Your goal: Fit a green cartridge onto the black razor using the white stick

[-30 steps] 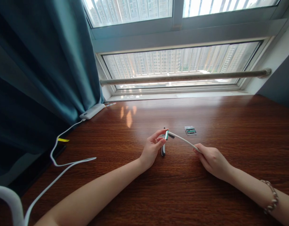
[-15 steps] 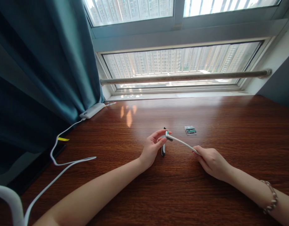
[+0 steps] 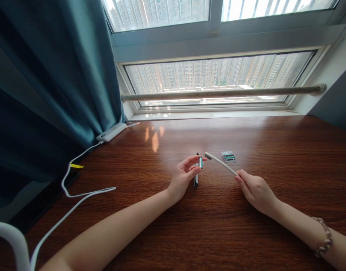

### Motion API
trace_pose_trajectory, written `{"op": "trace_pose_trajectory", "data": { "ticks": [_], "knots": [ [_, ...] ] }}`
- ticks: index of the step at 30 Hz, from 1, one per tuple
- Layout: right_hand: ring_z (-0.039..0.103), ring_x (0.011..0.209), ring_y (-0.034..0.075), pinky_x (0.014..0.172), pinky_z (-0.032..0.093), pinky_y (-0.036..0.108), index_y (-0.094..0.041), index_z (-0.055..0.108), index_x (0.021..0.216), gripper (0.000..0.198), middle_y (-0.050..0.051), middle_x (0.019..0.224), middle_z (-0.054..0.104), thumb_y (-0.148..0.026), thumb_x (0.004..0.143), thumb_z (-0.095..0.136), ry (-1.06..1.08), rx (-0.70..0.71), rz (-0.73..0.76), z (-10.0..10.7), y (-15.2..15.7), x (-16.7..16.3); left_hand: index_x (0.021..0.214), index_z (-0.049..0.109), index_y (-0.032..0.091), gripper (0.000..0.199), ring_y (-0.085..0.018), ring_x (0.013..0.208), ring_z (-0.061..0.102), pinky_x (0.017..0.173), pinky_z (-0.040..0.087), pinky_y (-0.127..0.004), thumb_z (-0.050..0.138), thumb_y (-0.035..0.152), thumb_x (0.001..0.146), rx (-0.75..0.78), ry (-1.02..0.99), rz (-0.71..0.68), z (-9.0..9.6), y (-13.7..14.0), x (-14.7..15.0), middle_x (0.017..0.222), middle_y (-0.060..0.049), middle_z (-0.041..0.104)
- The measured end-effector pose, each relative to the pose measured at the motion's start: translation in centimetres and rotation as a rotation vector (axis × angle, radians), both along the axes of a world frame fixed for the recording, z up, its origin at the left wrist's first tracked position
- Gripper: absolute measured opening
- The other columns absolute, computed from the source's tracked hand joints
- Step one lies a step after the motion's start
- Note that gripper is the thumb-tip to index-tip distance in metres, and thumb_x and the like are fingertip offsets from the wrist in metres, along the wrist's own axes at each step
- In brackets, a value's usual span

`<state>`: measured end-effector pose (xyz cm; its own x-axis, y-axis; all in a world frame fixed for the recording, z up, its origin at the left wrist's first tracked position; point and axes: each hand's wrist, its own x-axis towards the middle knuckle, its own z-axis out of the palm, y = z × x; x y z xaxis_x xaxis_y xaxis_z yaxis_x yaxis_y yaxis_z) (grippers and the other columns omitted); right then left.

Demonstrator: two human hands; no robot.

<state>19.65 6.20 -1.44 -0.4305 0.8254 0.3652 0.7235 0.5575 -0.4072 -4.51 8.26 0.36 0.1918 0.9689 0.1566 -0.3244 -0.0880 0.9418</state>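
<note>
Right hand (image 3: 256,190) closed around toothbrush (image 3: 220,163)

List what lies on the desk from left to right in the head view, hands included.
White cable → power bank → left hand → razor → toothbrush → blade cartridge pack → right hand.

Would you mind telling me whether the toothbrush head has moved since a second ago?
Yes. The toothbrush head moved right, away from the razor, toward the blade pack.

Dark wooden table (image 3: 218,233) — bearing a blade cartridge pack (image 3: 228,156), white cable (image 3: 77,197), power bank (image 3: 111,132).
</note>
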Motion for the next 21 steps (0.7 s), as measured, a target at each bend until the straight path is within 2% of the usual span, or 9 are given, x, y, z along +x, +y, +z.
{"op": "trace_pose_trajectory", "data": {
  "ticks": [2, 6, 12, 18, 21],
  "knots": [
    [0.048, 0.048, 0.012, 0.051, 0.033, 0.023, -0.017, 0.046, 0.081, 0.019, -0.001, 0.057, 0.049, -0.026, 0.089, 0.031, 0.011, -0.007, -0.001, 0.03, 0.01, 0.01, 0.102, 0.058, 0.016, 0.031, -0.019, 0.099, 0.054, 0.087, 0.038, -0.031, 0.063, 0.021, 0.071, 0.002, 0.006, -0.007, 0.04, 0.0, 0.02, 0.106, -0.009, 0.061],
    [0.051, 0.053, 0.013, 0.053, 0.034, 0.023, -0.017, 0.047, 0.085, 0.018, 0.001, 0.062, 0.053, -0.025, 0.089, 0.031, -0.027, -0.004, 0.103, 0.12, -0.09, -0.03, 0.104, 0.058, 0.016, 0.035, -0.021, 0.1, 0.053, 0.085, 0.04, -0.032, 0.064, 0.022, 0.07, -0.047, -0.007, 0.0, 0.09, 0.0, 0.09, 0.107, -0.011, 0.06],
    [0.05, 0.05, 0.012, 0.052, 0.034, 0.023, -0.017, 0.048, 0.082, 0.019, 0.001, 0.06, 0.052, -0.027, 0.089, 0.033, -0.011, -0.005, -0.005, -0.1, 0.03, -0.01, 0.102, 0.059, 0.016, 0.035, -0.021, 0.096, 0.056, 0.084, 0.041, -0.033, 0.066, 0.022, 0.068, -0.041, -0.009, -0.014, 0.07, 0.04, 0.15, 0.101, -0.01, 0.062],
    [0.047, 0.052, 0.012, 0.052, 0.033, 0.023, -0.017, 0.048, 0.087, 0.013, 0.0, 0.061, 0.051, -0.022, 0.086, 0.036, 0.045, 0.014, 0.16, 0.27, -0.36, 0.19, 0.104, 0.056, 0.016, 0.04, -0.02, 0.092, 0.058, 0.085, 0.042, -0.035, 0.067, 0.015, 0.066, -0.051, -0.059, -0.003, -0.04, -0.01, 0.11, 0.097, -0.009, 0.063],
    [0.047, 0.051, 0.011, 0.052, 0.033, 0.023, -0.016, 0.048, 0.088, 0.013, 0.0, 0.06, 0.051, -0.022, 0.086, 0.037, 0.062, 0.051, 0.135, 0.33, -0.38, 0.22, 0.104, 0.056, 0.016, 0.041, -0.019, 0.085, 0.06, 0.084, 0.044, -0.037, 0.068, 0.014, 0.064, -0.05, -0.064, -0.015, 0.06, -0.07, 0.15, 0.094, -0.007, 0.063]
  ]
}}
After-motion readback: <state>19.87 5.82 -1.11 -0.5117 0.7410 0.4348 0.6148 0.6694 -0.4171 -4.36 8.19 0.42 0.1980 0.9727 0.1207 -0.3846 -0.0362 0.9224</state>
